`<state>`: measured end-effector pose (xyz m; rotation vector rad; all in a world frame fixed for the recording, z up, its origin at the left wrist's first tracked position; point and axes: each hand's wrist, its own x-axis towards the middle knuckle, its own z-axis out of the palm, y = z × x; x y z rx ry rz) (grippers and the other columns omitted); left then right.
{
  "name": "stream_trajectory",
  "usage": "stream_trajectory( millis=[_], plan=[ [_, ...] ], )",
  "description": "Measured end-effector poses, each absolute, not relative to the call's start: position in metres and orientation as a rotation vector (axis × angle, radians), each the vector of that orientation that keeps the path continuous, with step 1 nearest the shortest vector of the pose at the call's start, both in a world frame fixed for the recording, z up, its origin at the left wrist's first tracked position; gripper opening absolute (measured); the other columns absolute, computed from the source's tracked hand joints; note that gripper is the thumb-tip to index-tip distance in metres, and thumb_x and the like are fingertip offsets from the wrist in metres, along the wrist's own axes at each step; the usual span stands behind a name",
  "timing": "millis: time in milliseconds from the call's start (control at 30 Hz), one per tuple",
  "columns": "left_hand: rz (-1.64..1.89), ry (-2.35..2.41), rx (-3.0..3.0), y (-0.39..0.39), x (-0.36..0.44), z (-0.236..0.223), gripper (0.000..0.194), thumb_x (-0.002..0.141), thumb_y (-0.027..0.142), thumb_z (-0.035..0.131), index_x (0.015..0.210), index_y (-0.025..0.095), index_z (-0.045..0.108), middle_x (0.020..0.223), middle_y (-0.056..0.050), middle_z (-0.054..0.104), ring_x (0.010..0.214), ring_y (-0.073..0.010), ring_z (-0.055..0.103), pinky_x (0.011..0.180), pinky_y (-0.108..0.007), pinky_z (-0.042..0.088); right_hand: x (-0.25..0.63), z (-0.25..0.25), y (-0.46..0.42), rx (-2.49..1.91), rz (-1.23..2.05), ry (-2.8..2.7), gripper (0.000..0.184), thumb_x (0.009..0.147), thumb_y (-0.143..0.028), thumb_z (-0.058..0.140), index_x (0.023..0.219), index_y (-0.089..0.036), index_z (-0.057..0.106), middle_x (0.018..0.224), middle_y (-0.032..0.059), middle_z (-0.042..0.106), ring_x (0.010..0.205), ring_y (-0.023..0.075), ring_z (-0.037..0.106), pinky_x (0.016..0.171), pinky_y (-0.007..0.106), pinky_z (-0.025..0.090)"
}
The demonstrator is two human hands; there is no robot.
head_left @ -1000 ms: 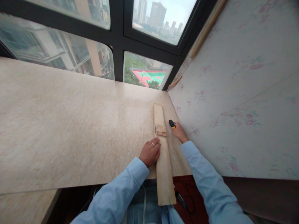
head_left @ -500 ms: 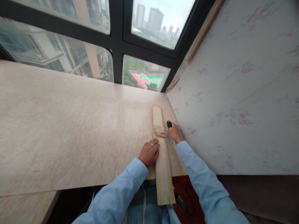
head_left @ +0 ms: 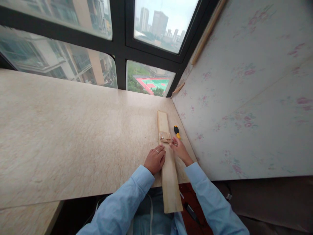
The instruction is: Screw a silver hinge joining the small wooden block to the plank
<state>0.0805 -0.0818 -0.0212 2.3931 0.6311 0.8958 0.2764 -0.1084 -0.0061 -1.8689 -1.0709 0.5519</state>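
A long pale wooden plank (head_left: 170, 182) lies on the stone sill, its near end jutting past the edge toward my body. A small wooden block (head_left: 165, 136) with a shiny metal piece at its left sits across the plank. My left hand (head_left: 156, 159), with a ring on one finger, presses on the plank's left edge with curled fingers just below the block. My right hand (head_left: 179, 150) has its thumb and fingertips together at the block's right corner. Beyond them a screwdriver (head_left: 176, 131) with a black and yellow handle lies on the sill; its shaft is mostly hidden.
The beige stone sill (head_left: 73, 137) stretches left. A wall with floral paper (head_left: 244, 124) rises close on the right, and dark-framed windows (head_left: 119, 49) stand behind. Below the sill's edge, a dark object (head_left: 191, 212) lies on a reddish surface.
My right hand has let go of the screwdriver, which now lies on the sill, and has moved left to the block. My left hand stays on the plank. The view has shifted slightly.
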Motion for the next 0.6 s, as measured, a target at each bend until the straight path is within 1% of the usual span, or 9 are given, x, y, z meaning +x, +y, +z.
stream_trajectory(
  millis=[67,167,267,367,467,533,600],
  plan=[
    [0.908,0.621,2.375,-0.082,0.079,-0.023,0.023,0.092,0.015,0.05,0.108,0.016,0.067,0.129,-0.015,0.065,0.13,-0.0288,0.054,0.1,-0.049,0.052,0.265,-0.012,-0.116,-1.812,0.587,-1.053,0.045,0.071,-0.031,0.066,0.114,-0.019,0.062,0.119,0.0123,0.068,0.109,0.0245,0.067,0.097,0.044,0.053],
    [0.943,0.603,2.334,-0.085,0.075,-0.024,0.023,0.092,0.015,0.05,0.106,0.016,0.068,0.128,-0.016,0.066,0.129,-0.028,0.056,0.103,-0.048,0.051,0.254,-0.015,-0.125,-1.674,0.659,-0.955,0.047,0.071,-0.032,0.068,0.116,-0.021,0.06,0.125,0.0115,0.067,0.116,0.024,0.065,0.104,0.046,0.049],
    [0.962,0.651,2.263,-0.091,0.068,-0.023,0.025,0.091,0.014,0.05,0.109,0.015,0.067,0.126,-0.016,0.067,0.122,-0.0262,0.061,0.101,-0.046,0.053,0.245,-0.014,-0.135,-1.578,0.741,-0.803,0.053,0.068,-0.037,0.073,0.117,-0.021,0.061,0.13,0.0128,0.065,0.124,0.0265,0.061,0.109,0.048,0.044],
    [0.985,0.7,2.168,-0.098,0.057,-0.014,0.027,0.09,0.014,0.05,0.111,0.015,0.066,0.12,-0.014,0.07,0.115,-0.024,0.065,0.098,-0.044,0.056,0.236,-0.008,-0.147,-1.642,0.723,-0.69,0.059,0.066,-0.043,0.076,0.119,-0.02,0.061,0.136,0.0158,0.061,0.129,0.03,0.057,0.111,0.049,0.041],
    [1.072,0.703,2.065,-0.106,0.046,0.005,0.024,0.092,0.017,0.051,0.111,0.015,0.066,0.113,-0.013,0.072,0.109,-0.0224,0.067,0.096,-0.041,0.056,0.226,0.01,-0.159,-1.687,0.627,-0.682,0.056,0.069,-0.045,0.076,0.118,-0.021,0.063,0.135,0.0155,0.062,0.129,0.0319,0.056,0.112,0.053,0.04],
    [1.098,0.713,2.02,-0.111,0.04,0.024,0.023,0.092,0.018,0.052,0.11,0.016,0.066,0.107,-0.011,0.074,0.102,-0.0213,0.07,0.091,-0.039,0.058,0.217,0.033,-0.168,-1.619,0.603,-0.694,0.051,0.072,-0.046,0.075,0.116,-0.021,0.065,0.13,0.0146,0.065,0.125,0.0311,0.059,0.109,0.053,0.043],
    [1.087,0.743,1.979,-0.12,0.031,0.048,0.021,0.093,0.019,0.053,0.109,0.017,0.066,0.104,-0.01,0.075,0.098,-0.0201,0.071,0.088,-0.036,0.059,0.205,0.065,-0.177,-1.525,0.629,-0.731,0.042,0.078,-0.045,0.072,0.112,-0.022,0.067,0.122,0.0124,0.069,0.117,0.0285,0.063,0.105,0.05,0.048]
  ],
)
